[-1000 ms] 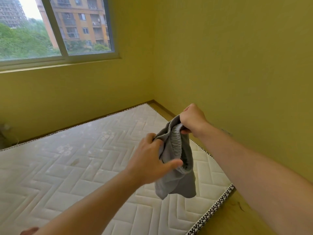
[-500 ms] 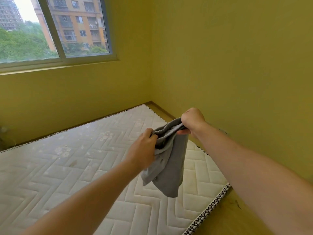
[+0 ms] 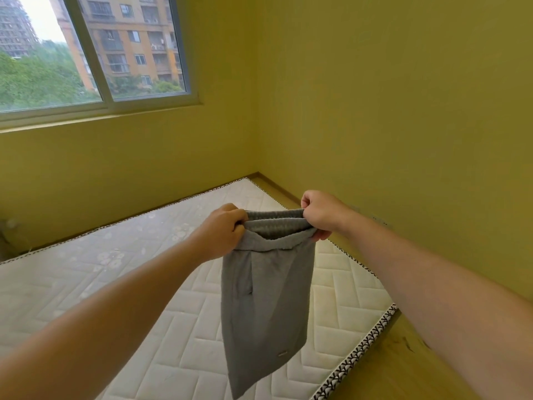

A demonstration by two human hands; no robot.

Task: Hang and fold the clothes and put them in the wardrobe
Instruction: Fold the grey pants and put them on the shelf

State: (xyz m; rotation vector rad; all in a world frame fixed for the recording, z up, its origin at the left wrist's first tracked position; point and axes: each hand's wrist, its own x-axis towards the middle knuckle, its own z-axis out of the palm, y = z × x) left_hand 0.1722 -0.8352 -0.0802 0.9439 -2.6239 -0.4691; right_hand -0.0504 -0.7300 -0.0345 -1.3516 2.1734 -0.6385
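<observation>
Head view: window (image 3: 95, 53) at 10 o'clock, set in yellow wall (image 3: 403, 111). Bare quilted mattress (image 3: 86, 284) spreads from 8 to 5 o'clock, under both arms. Left hand (image 3: 220, 232) near centre, fingers curled tight on left end of waistband (image 3: 274, 223). Grey shorts (image 3: 265, 298) hang at 6 o'clock, in the air above mattress, waistband stretched level between both fists. Right hand (image 3: 323, 215) just right of centre, fingers clenched on right waistband end.
</observation>
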